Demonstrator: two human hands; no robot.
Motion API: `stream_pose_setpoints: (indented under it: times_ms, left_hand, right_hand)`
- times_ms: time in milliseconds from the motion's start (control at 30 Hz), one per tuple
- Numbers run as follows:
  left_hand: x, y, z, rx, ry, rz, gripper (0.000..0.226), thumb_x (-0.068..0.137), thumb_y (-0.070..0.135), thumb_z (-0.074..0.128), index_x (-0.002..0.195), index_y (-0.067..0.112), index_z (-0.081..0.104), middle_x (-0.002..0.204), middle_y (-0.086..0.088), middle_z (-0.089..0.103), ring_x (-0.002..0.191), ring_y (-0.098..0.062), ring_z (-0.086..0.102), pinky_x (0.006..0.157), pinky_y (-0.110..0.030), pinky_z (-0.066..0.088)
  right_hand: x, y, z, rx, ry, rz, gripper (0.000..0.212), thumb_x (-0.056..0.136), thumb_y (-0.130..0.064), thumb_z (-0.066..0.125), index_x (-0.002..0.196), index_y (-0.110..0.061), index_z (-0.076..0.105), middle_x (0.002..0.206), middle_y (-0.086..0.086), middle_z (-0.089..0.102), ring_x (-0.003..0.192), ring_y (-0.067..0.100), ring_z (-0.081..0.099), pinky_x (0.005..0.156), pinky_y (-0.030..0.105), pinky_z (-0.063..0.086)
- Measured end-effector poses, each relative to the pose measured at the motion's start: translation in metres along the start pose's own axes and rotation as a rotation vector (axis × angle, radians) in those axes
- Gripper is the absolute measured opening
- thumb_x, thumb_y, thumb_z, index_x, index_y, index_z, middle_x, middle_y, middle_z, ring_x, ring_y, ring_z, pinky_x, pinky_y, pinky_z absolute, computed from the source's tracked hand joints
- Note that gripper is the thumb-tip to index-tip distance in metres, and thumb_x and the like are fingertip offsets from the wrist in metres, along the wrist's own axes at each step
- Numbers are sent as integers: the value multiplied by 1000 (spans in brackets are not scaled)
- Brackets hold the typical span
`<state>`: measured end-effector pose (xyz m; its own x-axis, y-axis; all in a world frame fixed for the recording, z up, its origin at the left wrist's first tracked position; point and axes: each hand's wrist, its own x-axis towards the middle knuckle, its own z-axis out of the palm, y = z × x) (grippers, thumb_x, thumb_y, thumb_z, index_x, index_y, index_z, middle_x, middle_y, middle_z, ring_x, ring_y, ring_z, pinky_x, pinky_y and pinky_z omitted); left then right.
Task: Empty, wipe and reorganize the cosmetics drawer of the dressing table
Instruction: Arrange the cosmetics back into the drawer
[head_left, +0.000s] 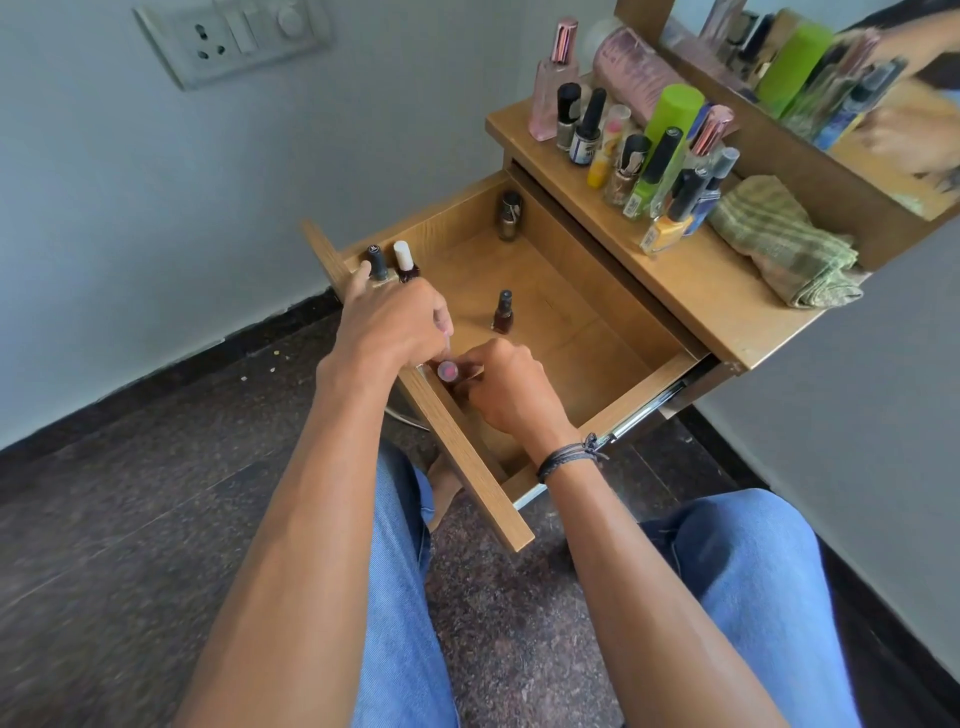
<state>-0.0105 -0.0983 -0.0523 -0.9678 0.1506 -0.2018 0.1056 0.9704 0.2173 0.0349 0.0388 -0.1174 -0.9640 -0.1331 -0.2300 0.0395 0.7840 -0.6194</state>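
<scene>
The drawer (545, 312) is pulled all the way out over my lap, a pale wooden box on a metal runner, with most of its floor bare. It hangs from the dressing table (727, 296), whose top holds a folded green striped cloth (779, 239) beside a crowded row of bottles (644, 150) in front of the mirror (883, 104).

My left hand (395, 322) reaches over the drawer's front left corner. Its fingers hide the bases of a black-capped bottle (376, 262) and a white-capped bottle (405, 260) standing side by side, and I cannot tell whether it grips them or only touches them. My right hand (504, 384), a dark cord on its wrist, is inside the drawer against the front panel, its fingers curled round a small pink-topped tube (447, 370). Both hands crowd that front edge and hide what is beneath them.

A dark red bottle (503, 312) stands upright alone mid-floor. Another bottle (510, 215) stands in the far corner.
</scene>
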Motion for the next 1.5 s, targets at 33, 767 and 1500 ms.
stream_pose_setpoints:
  times_ms: [33,767,1500]
  left_hand:
    - [-1,0,-2,-2,-22,-1,13,86,23,70,78,33,70,88,11,72,112,-15,60,121,-40,-3]
    - [-9,4,-21,-99,-313,-74,44,100,-4,46,111,31,71,145,0,55,154,-20,-5,117,-38,-21]
    - [-6,10,-24,-334,-14,-36,26,102,20,49,117,32,66,112,6,70,102,-16,63,92,-40,52]
  right_hand:
    - [0,0,-1,8,-8,2,33,95,-8,64,121,-26,75,106,3,72,87,22,68,78,40,62]
    - [-1,-3,-2,-72,-53,-47,32,93,-9,63,120,-24,73,108,6,73,92,30,68,83,43,59]
    - [-11,-8,-26,-103,5,-4,33,90,-3,59,121,-14,66,109,5,69,98,31,67,85,43,58]
